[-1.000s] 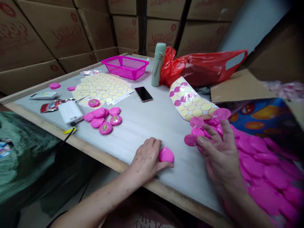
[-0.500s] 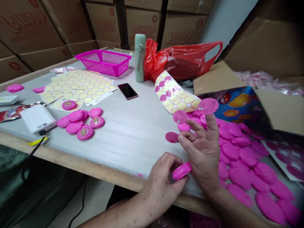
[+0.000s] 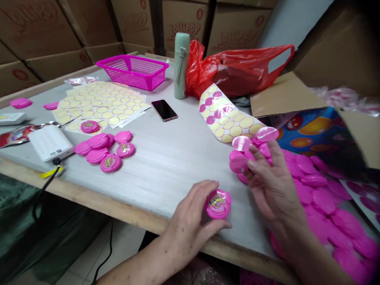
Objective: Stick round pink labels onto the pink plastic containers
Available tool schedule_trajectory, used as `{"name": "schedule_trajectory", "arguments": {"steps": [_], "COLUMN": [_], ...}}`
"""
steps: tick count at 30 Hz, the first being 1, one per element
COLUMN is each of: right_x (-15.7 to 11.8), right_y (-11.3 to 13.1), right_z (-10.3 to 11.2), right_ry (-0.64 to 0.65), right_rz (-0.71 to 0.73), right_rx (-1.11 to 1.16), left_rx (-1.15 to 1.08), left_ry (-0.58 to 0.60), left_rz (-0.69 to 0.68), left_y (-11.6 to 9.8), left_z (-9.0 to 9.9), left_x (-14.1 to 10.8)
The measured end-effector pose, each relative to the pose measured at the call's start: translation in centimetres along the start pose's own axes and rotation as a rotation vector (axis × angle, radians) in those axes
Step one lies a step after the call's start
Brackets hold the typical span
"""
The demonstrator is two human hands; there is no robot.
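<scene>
My left hand (image 3: 192, 217) curves its fingers and thumb around a pink round candy case (image 3: 219, 205). A printed round label faces up on that case, near the table's front edge. To the right, my right hand (image 3: 271, 178) is raised, with clear pink round stickers (image 3: 266, 134) on its fingertips. Thumb and finger pinch one of them, and the others catch the light. Beyond this hand lies a sheet of round stickers (image 3: 228, 118), partly peeled. A heap of pink cases (image 3: 323, 202) spreads under and beside my right forearm.
Several labelled pink cases (image 3: 110, 162) lie at left near a white power bank (image 3: 51, 143). Farther back are used sticker sheets (image 3: 101, 99), a phone (image 3: 164, 110), a pink basket (image 3: 133, 73), a green flask (image 3: 181, 65), a red bag (image 3: 237, 75) and an open carton (image 3: 282, 93).
The case in my left hand has turned from edge-on to label up, and my right hand has moved away from it to the right. The view has shifted slightly.
</scene>
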State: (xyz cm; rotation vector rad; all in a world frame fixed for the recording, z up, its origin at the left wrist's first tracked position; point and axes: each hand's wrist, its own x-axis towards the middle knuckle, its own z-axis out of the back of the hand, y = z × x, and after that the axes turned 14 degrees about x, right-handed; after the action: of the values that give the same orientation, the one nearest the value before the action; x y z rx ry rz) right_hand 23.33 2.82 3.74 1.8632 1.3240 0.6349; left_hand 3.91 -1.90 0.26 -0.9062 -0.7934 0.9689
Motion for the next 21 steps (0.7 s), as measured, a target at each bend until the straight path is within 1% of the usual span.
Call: {"name": "schedule_trajectory", "arguments": {"steps": [1, 2, 3, 4, 5, 6, 8, 10, 12, 14, 17, 21], "right_x": [0.2, 0.4, 0.5, 0.4, 0.3, 0.1, -0.5, -1.1, -1.6, -2.0, -2.5, -3.0], "right_y": [0.4, 0.8, 1.0, 1.2, 1.2, 1.2, 1.0, 0.8, 0.7, 0.6, 0.3, -0.3], "right_z": [0.1, 0.1, 0.0, 0.0, -0.1, -0.2, -0.3, -0.3, -0.2, -0.3, -0.5, -0.9], "right_ry": [-0.008, -0.01, -0.003, 0.012, 0.035, 0.065, 0.149, 0.246, 0.325, 0.372, 0.417, 0.43], "right_rz": [-0.019, -0.032, -0.047, -0.06, -0.07, -0.075, -0.08, -0.092, -0.114, -0.135, -0.153, -0.176], "right_rx": [0.005, -0.002, -0.016, -0.032, -0.05, -0.069, -0.108, -0.152, -0.187, -0.204, -0.195, -0.187], "left_rx": [0.035, 0.037, 0.002, -0.079, -0.208, -0.38, -0.779, -1.104, -1.275, -1.336, -1.339, -1.329], "left_ry": [-0.06, -0.107, -0.144, -0.172, -0.181, -0.165, -0.082, 0.017, 0.06, 0.067, 0.059, 0.064], "left_rz": [-0.049, -0.063, -0.029, 0.045, 0.143, 0.256, 0.462, 0.573, 0.623, 0.649, 0.678, 0.692], "left_y": [0.4, 0.6, 0.8, 0.8, 0.7, 0.5, 0.3, 0.3, 0.5, 0.7, 0.7, 0.6], "left_z": [0.4, 0.7, 1.1, 1.5, 1.8, 2.1, 2.4, 2.3, 2.1, 1.8, 1.6, 1.6], "left_x": [0.1, 0.3, 0.5, 0.7, 1.0, 1.2, 1.7, 2.1, 2.3, 2.4, 2.5, 2.5]}}
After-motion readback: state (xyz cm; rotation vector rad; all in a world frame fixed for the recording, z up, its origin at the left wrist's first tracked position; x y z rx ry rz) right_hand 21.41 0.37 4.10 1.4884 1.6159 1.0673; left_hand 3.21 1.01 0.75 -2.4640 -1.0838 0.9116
